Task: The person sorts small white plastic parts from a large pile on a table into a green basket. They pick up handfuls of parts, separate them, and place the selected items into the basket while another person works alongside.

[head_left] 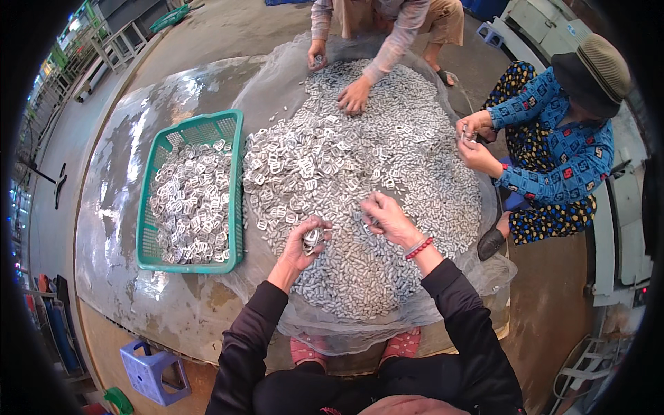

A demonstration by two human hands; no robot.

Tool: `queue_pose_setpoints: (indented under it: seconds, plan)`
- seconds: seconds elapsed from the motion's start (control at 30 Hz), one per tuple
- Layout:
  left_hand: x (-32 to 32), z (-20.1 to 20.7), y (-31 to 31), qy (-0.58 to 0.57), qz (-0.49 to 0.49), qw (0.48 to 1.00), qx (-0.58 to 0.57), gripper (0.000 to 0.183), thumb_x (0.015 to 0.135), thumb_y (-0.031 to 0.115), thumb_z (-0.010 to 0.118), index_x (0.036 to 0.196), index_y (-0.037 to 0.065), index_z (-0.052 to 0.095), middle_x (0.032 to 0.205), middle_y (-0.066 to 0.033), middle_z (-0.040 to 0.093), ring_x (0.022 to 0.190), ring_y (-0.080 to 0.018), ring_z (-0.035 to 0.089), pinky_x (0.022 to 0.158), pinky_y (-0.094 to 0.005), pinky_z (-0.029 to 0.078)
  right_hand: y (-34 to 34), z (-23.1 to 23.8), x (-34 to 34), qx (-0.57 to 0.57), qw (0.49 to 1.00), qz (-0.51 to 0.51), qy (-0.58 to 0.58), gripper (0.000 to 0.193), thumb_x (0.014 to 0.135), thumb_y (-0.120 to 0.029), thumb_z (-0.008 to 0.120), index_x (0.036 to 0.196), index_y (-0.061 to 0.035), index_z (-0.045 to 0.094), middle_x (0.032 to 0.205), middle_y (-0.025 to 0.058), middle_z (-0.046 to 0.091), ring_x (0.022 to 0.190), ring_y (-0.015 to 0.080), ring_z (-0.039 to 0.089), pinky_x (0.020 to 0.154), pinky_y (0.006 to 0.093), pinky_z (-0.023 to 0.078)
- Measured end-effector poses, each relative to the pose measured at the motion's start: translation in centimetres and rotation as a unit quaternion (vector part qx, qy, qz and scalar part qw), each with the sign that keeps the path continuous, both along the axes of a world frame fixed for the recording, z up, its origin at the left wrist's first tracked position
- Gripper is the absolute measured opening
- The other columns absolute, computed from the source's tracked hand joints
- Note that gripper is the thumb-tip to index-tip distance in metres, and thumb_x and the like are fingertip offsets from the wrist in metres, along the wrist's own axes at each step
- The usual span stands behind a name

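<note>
My left hand (pixel 304 245) is closed around a few silver metal buckles (pixel 312 240), held above the near side of a big heap. To its right, my right hand (pixel 387 220) has its fingers curled together over the heap; whatever lies between the fingertips is too small or hidden to name. Flat slotted metal buckles (pixel 304 166) are strewn over the heap's left and middle. Small silver-grey pellets (pixel 360 277) make up the rest, spread on a sheer mesh cloth (pixel 332 332).
A green plastic basket (pixel 238 194) full of buckles stands left of the heap. Across from me a person's hand (pixel 354 97) reaches into the pellets. At the right, a seated person's hands (pixel 477 142) hold small pieces. A purple stool (pixel 153 373) stands at the lower left.
</note>
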State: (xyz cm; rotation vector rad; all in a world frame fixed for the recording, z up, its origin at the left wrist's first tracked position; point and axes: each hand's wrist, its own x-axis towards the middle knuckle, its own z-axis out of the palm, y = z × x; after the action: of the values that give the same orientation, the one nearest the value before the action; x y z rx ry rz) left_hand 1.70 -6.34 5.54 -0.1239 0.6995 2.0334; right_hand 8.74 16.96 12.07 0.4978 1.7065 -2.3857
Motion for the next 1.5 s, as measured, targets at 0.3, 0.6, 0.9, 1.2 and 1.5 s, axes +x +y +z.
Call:
queue_pose_setpoints:
  seconds: [0.3, 0.6, 0.9, 1.2, 1.5]
  plan:
    - [3.8, 3.9, 0.6, -0.100, 0.024, 0.979, -0.175, 0.050, 0.095, 0.045, 0.042, 0.133, 0.014, 0.047, 0.130, -0.0057, 0.051, 0.115, -0.0271, 0.053, 0.081, -0.0394, 0.051, -7.2, 4.2, -0.2, 0.451, 0.801, 0.176, 0.351, 0.038, 0.083, -0.013, 0.056, 0.120, -0.0063, 0.053, 0.104, 0.0126, 0.056, 0.106, 0.0296, 0.051, 0.097, 0.0447, 0.038]
    - [-3.4, 6.3, -8.4, -0.093, 0.206, 0.964, 0.139, 0.025, 0.091, 0.033, 0.054, 0.084, 0.009, 0.058, 0.088, -0.0108, 0.058, 0.072, -0.0226, 0.055, 0.041, -0.0245, 0.042, 0.9, -1.9, -3.3, 0.440, 0.882, 0.026, 0.166, 0.035, 0.096, -0.028, 0.047, 0.117, -0.0025, 0.058, 0.114, 0.0140, 0.062, 0.109, 0.0250, 0.058, 0.095, 0.0340, 0.041]
    - [-9.7, 8.7, -19.5, 0.502, 0.192, 0.333, -0.775, 0.040, 0.094, 0.042, 0.050, 0.120, 0.013, 0.061, 0.137, -0.0218, 0.041, 0.129, -0.0334, 0.034, 0.107, -0.0451, 0.023, 4.5, -12.2, -7.5, 0.620, 0.776, 0.062, -0.097, 0.062, 0.088, -0.048, 0.050, 0.129, -0.0016, 0.043, 0.123, 0.0292, 0.051, 0.119, 0.0448, 0.043, 0.099, 0.0534, 0.034]
    - [-7.2, -0.8, -4.6, 0.598, -0.057, 0.499, -0.625, 0.060, 0.086, 0.041, 0.062, 0.128, 0.001, 0.046, 0.121, -0.0317, 0.046, 0.112, -0.0508, 0.044, 0.094, -0.0523, 0.041, 2.3, -11.0, -2.7, 0.569, 0.793, 0.205, 0.073, 0.037, 0.081, -0.019, 0.056, 0.113, -0.0034, 0.046, 0.109, 0.0253, 0.057, 0.104, 0.0438, 0.052, 0.088, 0.0459, 0.043]
    - [-5.1, -5.7, -3.4, 0.647, -0.026, 0.463, -0.604, 0.061, 0.075, 0.038, 0.074, 0.121, 0.008, 0.051, 0.115, -0.0236, 0.045, 0.107, -0.0447, 0.044, 0.088, -0.0515, 0.043, 1.9, -9.3, -0.7, 0.440, 0.867, 0.226, 0.053, 0.040, 0.087, -0.021, 0.055, 0.121, -0.0034, 0.044, 0.115, 0.0253, 0.057, 0.109, 0.0417, 0.053, 0.092, 0.0424, 0.042]
